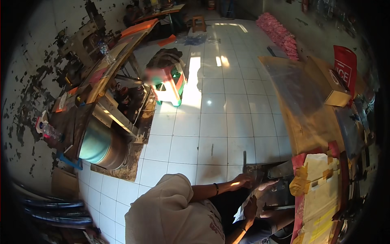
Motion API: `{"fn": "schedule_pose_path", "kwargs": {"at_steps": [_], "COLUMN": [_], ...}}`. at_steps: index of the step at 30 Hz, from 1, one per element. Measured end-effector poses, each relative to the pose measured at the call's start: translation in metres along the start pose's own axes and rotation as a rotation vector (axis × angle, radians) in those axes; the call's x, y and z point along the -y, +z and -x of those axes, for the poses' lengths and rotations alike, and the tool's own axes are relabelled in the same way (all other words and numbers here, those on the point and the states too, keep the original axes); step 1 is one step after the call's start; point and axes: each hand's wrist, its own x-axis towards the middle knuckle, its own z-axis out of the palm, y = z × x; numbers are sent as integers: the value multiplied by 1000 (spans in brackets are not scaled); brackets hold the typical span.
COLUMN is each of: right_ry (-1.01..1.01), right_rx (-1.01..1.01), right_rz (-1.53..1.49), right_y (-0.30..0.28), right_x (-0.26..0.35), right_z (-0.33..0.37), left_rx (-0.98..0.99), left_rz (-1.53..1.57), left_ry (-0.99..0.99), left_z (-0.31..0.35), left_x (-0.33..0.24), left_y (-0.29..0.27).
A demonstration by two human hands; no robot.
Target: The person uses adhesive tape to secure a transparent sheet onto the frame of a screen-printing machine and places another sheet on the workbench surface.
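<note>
At the lower right, my arms reach across to a low dark metal machine point(276, 193) with an upright rod point(244, 160) at its far left corner. My left hand point(242, 180), below a dark wristband, is closed at the machine's left edge, and its fingers partly hide what is there. My right hand point(250, 207) is nearer, raised over my lap with its fingers pressed together. Something pale shows beside it, too dim to name. A bare foot or leg, caught by the light, lies just beyond the hands.
A taped, pale padded block point(319, 191) stands right of the machine. Beyond it lie cardboard sheets point(302, 118), a carton point(329, 81) and a red bag point(345, 69). At left are a workbench point(91, 87), a drum point(101, 144) and black tubing point(57, 213). A green stool point(172, 91) stands mid-floor.
</note>
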Motion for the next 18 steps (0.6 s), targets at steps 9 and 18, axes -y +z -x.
{"fn": "schedule_pose_path", "kwargs": {"at_steps": [9,18], "right_ry": [21,26], "right_rx": [21,9], "right_rz": [-33,-75], "right_y": [3,6], "right_x": [-5,-16], "right_z": [-6,-11], "left_rx": [320,497], "left_rz": [-1044,-1214], "left_ry": [245,208], "left_z": [0,7], "left_x": [-1,-8], "left_y": [-3,6]}}
